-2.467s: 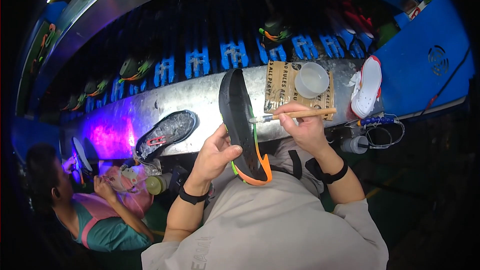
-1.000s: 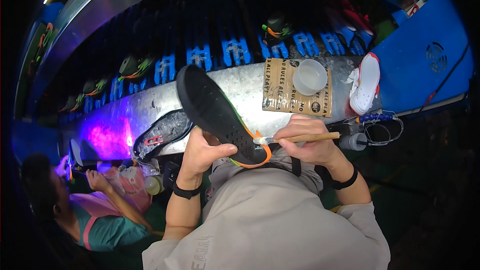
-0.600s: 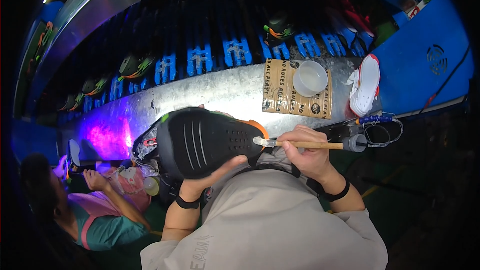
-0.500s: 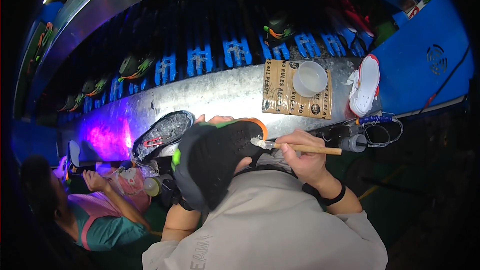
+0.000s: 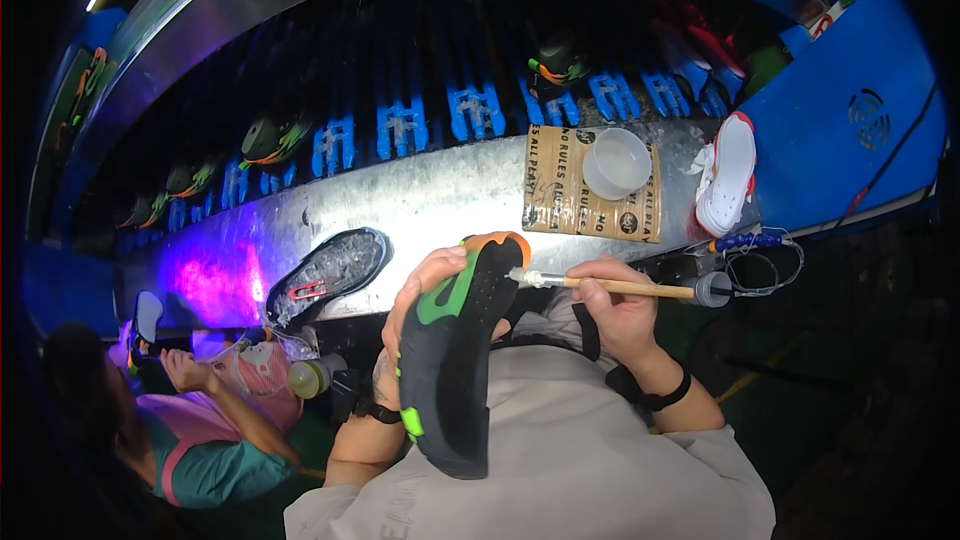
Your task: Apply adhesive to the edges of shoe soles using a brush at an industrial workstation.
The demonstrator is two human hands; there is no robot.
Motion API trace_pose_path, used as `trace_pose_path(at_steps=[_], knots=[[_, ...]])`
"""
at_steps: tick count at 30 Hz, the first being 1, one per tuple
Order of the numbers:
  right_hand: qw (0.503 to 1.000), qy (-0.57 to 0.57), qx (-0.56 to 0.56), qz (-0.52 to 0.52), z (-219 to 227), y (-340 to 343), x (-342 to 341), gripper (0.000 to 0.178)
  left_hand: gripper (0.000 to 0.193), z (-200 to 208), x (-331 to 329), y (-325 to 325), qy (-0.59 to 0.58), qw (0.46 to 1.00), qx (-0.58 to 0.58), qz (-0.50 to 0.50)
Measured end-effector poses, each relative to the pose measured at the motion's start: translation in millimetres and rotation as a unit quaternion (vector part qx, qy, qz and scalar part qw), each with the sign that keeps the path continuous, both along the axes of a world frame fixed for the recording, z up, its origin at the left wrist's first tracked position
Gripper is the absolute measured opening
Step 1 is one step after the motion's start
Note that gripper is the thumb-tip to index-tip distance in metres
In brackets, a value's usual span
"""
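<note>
My left hand (image 5: pixel 408 295) is wrapped around the left side of a black shoe upper (image 5: pixel 450 380) with green patches and an orange end. It is tilted, so its dark, flat underside partly faces right, toward the brush. Between the fingers of my right hand (image 5: pixel 625 318) is a brush (image 5: pixel 640 287) with a wooden handle. The brush's whitish bristles touch, or nearly touch, the underside edge near the orange end. On the metal bench to the left lies a dark shoe sole (image 5: pixel 345 270), its hollow side up, with a small red piece in it.
A clear plastic cup (image 5: pixel 616 164) of cloudy liquid stands on taped cardboard (image 5: pixel 545 202). Right of it lies a white and red shoe (image 5: pixel 728 175). Blue racks (image 5: pixel 402 125) line the bench's far side; some hold shoe uppers. A co-worker (image 5: pixel 225 455) sits at lower left.
The shoe upper has been rolled in my left hand, so its green side now shows and less of the underside. My left fingers have come into view. The brush stays by the orange end.
</note>
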State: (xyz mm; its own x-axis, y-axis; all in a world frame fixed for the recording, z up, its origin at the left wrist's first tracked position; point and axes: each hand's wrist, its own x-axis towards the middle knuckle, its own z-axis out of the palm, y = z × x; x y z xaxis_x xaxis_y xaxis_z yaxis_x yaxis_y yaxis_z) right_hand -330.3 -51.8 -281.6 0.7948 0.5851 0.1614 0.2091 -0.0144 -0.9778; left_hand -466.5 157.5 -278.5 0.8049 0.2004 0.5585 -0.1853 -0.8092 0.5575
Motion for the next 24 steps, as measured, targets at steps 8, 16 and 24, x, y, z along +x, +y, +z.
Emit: trace_pose_path(at_steps=[8,16,24], knots=[[1.000,0.008,0.015,-0.023,-15,4,13,0.013,0.091,3,0,17,0.078,0.990,-0.105,-0.046],[0.995,-0.089,-0.017,0.035,-4,-1,27,0.014,0.122,-17,2,20,0.000,0.927,-0.365,-0.088],[0.995,-0.086,-0.029,0.033,-2,-9,10,0.014,0.045,33,1,9,0.179,0.983,0.037,0.000]])
